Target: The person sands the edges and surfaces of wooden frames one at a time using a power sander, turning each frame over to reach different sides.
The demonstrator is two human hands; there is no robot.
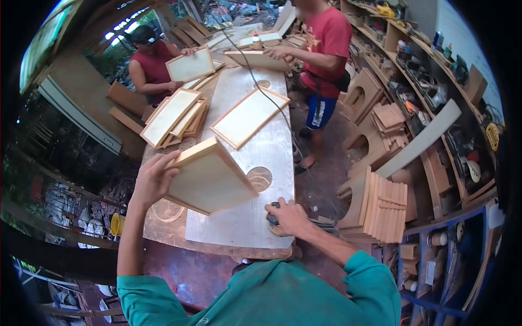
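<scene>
1 framed panel [213,185], pale face in a light wood frame: held tilted over the near left part of the surface. Whether its lower edge touches the surface cannot be told.

1 left hand [152,178]: grasping that panel by its upper left corner, fingers over the frame.

1 right hand [289,217]: fingers curled round a power tool, grasping it.

1 power tool [273,219], black and yellow: at the near right corner of the surface, partly covered by the hand.

1 metal sheet [234,231]: over much of the workbench [168,239], whose wood shows along the near and left edges.

1 flat panel [250,117]: lying askew mid-surface, well apart from the near edge, a dark cord [261,89] passing over its far right corner.

1 pile of panels [173,117], similar frames: overlapping, along the left edge.

2 co-workers: 1 in a sleeveless red top [150,70] beyond the left edge, holding a framed panel [190,64]; 1 in a red T-shirt [331,35] beyond the right edge, hands at another panel [260,61].

1 stack of wooden parts [383,206]: off the right edge, below wall shelves [408,60].
</scene>
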